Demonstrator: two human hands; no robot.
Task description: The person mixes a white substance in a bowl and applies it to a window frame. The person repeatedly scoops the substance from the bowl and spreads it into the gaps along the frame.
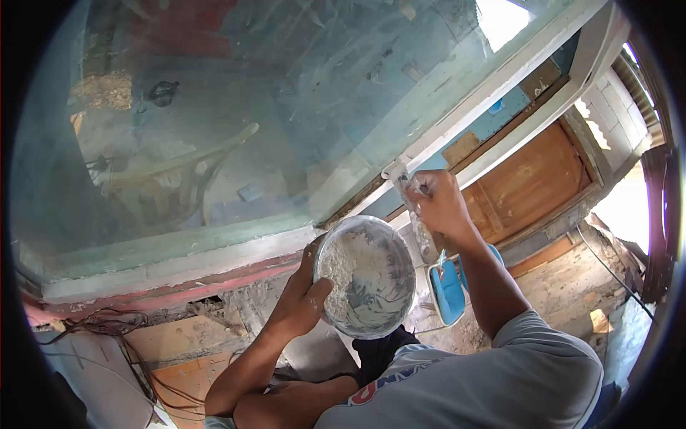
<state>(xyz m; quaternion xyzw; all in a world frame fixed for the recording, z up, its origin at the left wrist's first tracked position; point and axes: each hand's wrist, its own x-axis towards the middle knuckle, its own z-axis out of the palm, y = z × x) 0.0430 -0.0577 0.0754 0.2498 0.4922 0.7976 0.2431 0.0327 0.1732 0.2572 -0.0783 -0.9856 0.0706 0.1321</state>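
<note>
1. Bowl [389, 300]: a round metal bowl, held tilted toward the camera, just below the bottom corner of the window frame [457, 118].
2. Contents: lumpy white putty [341, 268] sits heaped against the bowl's left side. The rest of the inner wall is smeared grey-white and mostly bare.
3. Left hand [300, 304]: it carries the bowl from its left edge, with the fingers curled underneath and the thumb hooked over the rim, touching the putty.
4. Right hand [441, 207]: its fingers are pressed together around the handle of a putty knife [401, 177], above and to the right of the bowl. The blade tip lies against the white frame strip.
5. Glass pane [236, 100]: large and dusty, it fills the upper left, bordered by the frame.
6. Nearby: a blue plastic item [449, 293] shows between the bowl and the right forearm, and a wooden door panel [532, 179] lies beyond the right hand.
</note>
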